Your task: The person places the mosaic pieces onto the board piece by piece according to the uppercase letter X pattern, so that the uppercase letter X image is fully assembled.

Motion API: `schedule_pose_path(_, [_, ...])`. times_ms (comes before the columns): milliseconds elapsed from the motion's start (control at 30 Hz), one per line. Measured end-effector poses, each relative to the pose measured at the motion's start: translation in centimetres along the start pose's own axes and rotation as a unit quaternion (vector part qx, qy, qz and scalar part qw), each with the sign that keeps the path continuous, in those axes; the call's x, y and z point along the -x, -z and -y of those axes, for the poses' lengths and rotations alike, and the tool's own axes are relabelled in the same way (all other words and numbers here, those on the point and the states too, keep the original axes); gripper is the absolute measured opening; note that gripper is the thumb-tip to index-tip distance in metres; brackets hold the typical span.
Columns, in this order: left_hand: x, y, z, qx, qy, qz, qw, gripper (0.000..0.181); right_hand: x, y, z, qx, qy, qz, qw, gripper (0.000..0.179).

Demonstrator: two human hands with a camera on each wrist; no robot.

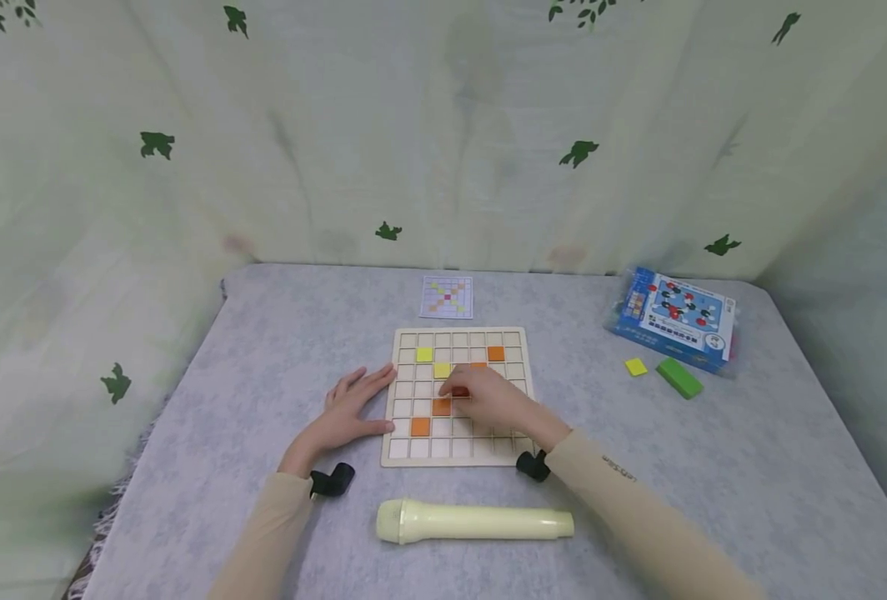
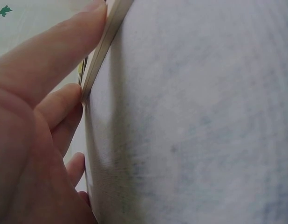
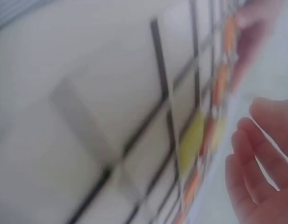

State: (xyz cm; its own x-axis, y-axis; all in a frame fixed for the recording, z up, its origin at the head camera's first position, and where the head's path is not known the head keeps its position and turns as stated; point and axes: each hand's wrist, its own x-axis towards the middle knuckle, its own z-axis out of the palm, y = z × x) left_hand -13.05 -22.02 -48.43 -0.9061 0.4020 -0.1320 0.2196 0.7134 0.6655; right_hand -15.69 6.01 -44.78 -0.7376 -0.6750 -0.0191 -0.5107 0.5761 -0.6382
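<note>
A wooden grid board (image 1: 458,461) lies flat on the table, with yellow and orange tiles in some of its squares. My left hand (image 1: 348,414) rests against its left edge, thumb and fingers extended; the left wrist view shows fingertips (image 2: 95,18) touching the rim. Over the board's middle is my right hand (image 1: 492,400), bent downward beside an orange tile (image 1: 441,407) and a dark red tile (image 1: 461,392). In the right wrist view its fingers (image 3: 249,172) are loosely bent with nothing visible between them. A yellow tile (image 3: 191,142) there is hidden by the hand in the head view.
Behind the board lies a pattern card (image 1: 447,297). A pale yellow microphone (image 1: 481,522) lies in front. To the right are a loose yellow tile (image 1: 636,367), a green block (image 1: 679,378) and a blue box (image 1: 672,319) in clear plastic.
</note>
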Motion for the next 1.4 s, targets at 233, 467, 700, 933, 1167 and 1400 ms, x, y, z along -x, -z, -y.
schedule_pose_path(233, [-0.1, -0.1, -0.1, 0.002, 0.000, 0.001, 1.0000, 0.085, 5.9, 3.9, -5.2, -0.013, -0.050, -0.116, 0.9919, 0.021])
schedule_pose_path(467, [0.0, -0.1, -0.2, 0.001, 0.000, -0.001, 1.0000, 0.085, 12.3, 7.5, -11.2, -0.007, -0.165, -0.172, 0.9711, 0.026])
schedule_pose_path(700, [0.0, -0.1, -0.2, 0.000, -0.005, -0.005, 1.0000, 0.085, 14.3, 8.9, -13.5, 0.025, -0.202, -0.152, 0.9672, 0.029])
schedule_pose_path(933, [0.0, -0.1, -0.2, -0.003, -0.004, -0.002, 1.0000, 0.084, 13.9, 8.3, -13.7, 0.042, -0.184, -0.154, 0.9699, 0.026])
schedule_pose_path(1167, [-0.1, -0.1, -0.1, -0.003, -0.001, 0.001, 1.0000, 0.085, 13.0, 7.6, -13.3, 0.049, -0.153, -0.157, 0.9745, 0.023])
schedule_pose_path(1400, [-0.1, -0.1, 0.0, -0.003, -0.004, 0.000, 1.0000, 0.085, 11.5, 6.4, -12.0, 0.061, -0.150, -0.146, 0.9760, 0.020])
